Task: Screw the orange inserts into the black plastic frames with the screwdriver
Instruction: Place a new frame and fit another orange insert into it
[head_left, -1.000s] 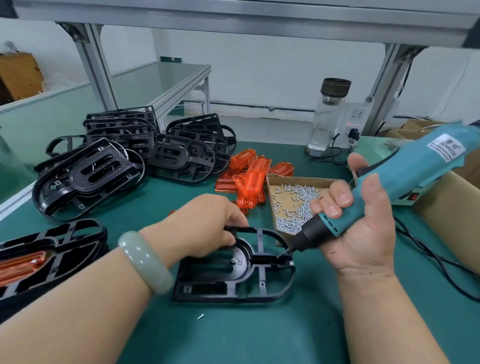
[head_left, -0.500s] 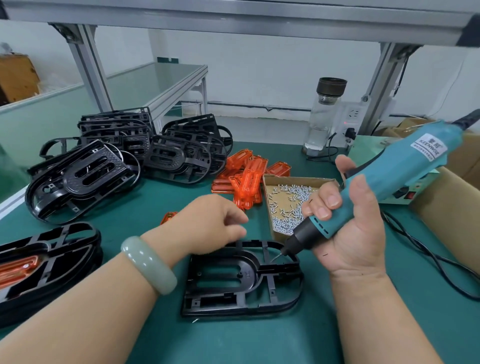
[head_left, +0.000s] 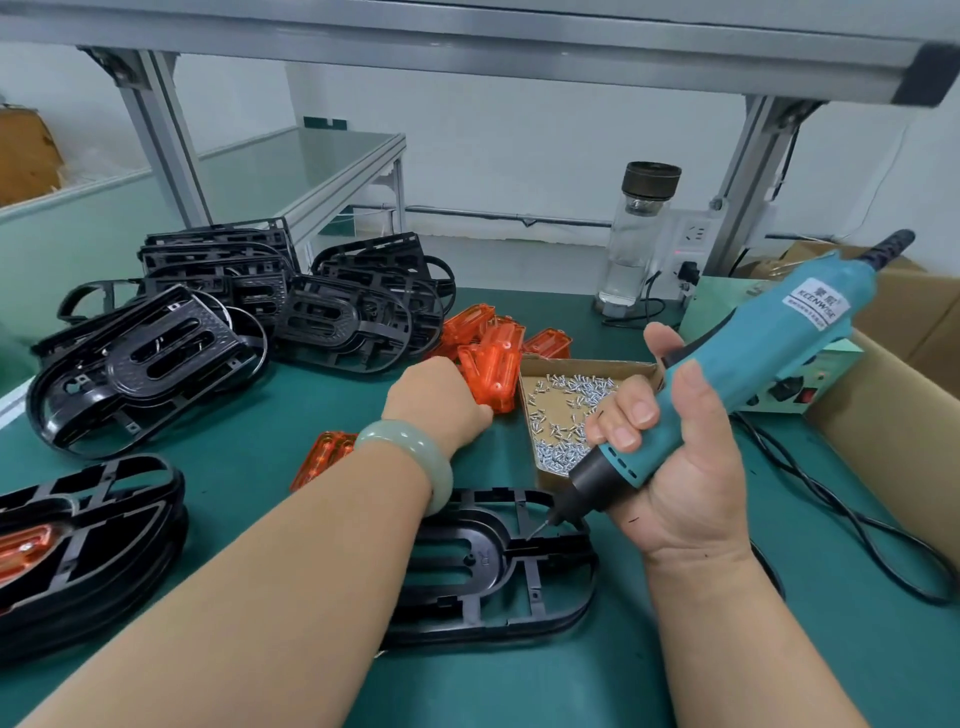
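Observation:
A black plastic frame (head_left: 498, 571) lies flat on the green mat in front of me, partly under my left forearm. My right hand (head_left: 680, 467) grips a teal electric screwdriver (head_left: 753, 358); its bit hovers just over the frame's far right part. My left hand (head_left: 434, 400) has reached the pile of orange inserts (head_left: 493, 348) and its curled fingers close on the near end of one insert. The fingertips are hidden behind the hand. Another orange insert (head_left: 322, 457) lies loose by my left wrist.
An open cardboard tray of small screws (head_left: 561, 415) sits right of the inserts. Piles of black frames (head_left: 156, 364) fill the back left, and frames with orange inserts fitted (head_left: 78, 551) are stacked at the near left. A bottle (head_left: 634, 244), power unit (head_left: 789, 395), cable (head_left: 857, 530) and cardboard box (head_left: 893, 431) stand to the right.
My left hand let go of the black frame and moved away to the orange insert pile. The screwdriver stayed over the frame's far right part.

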